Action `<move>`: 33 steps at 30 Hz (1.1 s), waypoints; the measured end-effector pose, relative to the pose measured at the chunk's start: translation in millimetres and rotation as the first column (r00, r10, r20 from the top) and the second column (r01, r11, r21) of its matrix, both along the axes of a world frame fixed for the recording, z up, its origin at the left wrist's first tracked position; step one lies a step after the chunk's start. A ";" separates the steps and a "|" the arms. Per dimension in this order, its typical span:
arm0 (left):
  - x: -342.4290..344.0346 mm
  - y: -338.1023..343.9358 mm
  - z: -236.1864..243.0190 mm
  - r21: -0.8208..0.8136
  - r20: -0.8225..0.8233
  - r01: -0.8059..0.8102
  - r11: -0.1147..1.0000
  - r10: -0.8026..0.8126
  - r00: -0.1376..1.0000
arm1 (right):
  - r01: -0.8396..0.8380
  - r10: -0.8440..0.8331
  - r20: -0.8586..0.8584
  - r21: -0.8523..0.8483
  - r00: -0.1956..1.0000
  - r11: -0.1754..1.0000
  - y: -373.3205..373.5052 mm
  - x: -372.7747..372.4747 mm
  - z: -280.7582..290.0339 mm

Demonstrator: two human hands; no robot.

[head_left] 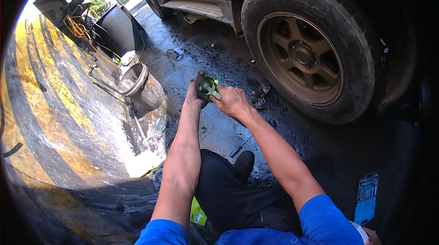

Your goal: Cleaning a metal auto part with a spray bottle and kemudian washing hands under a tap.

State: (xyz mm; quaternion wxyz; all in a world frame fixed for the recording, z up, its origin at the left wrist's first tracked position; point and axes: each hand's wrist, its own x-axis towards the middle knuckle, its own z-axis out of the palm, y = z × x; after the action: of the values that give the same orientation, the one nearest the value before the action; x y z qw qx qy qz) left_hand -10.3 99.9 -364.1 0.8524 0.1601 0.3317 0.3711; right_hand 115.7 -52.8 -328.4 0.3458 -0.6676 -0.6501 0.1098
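Note:
In the middle of the view my left hand (194, 93) grips a dark, cup-shaped part (206, 82) smeared with lime-green stuff. My right hand (231, 99) pinches a pale, short tool (213, 93) against the part's hollow; its exact kind I cannot tell. Below them a long thin hand tool with a dark handle (235, 150) lies on the wet, stained floor (215, 133), beside my dark shoe.
A vehicle's bronze-rimmed wheel (359, 62) stands right. Left are a dirty bucket (148, 91), a black bin (121, 30) with orange hoses (75, 27), and a yellow-and-black striped surface (59, 98). A blue socket case (366, 204) lies lower right; a lime packet (197, 210) by my legs.

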 end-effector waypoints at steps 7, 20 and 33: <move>-9.6 -1.9 7.0 0.159 0.134 -0.005 0.987 -0.017 0.991 | -0.072 -0.014 -0.475 -0.162 0.880 0.984 -1.1 7.0 14.4; -13.3 -6.5 24.3 0.295 0.503 -0.124 0.947 -0.044 0.863 | -0.157 -0.042 -0.520 -0.334 0.853 0.929 29.3 -22.0 24.3; -9.5 -21.0 44.9 0.461 0.480 -0.044 0.886 -0.207 0.852 | -0.065 0.020 -0.380 -0.105 0.925 0.992 23.9 -37.3 26.1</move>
State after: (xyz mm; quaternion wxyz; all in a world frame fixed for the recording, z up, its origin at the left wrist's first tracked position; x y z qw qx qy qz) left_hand -19.8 78.8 -319.3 0.8633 0.2641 -0.0128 0.4298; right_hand 78.4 -28.9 -302.3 0.4231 -0.6385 -0.5782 0.2811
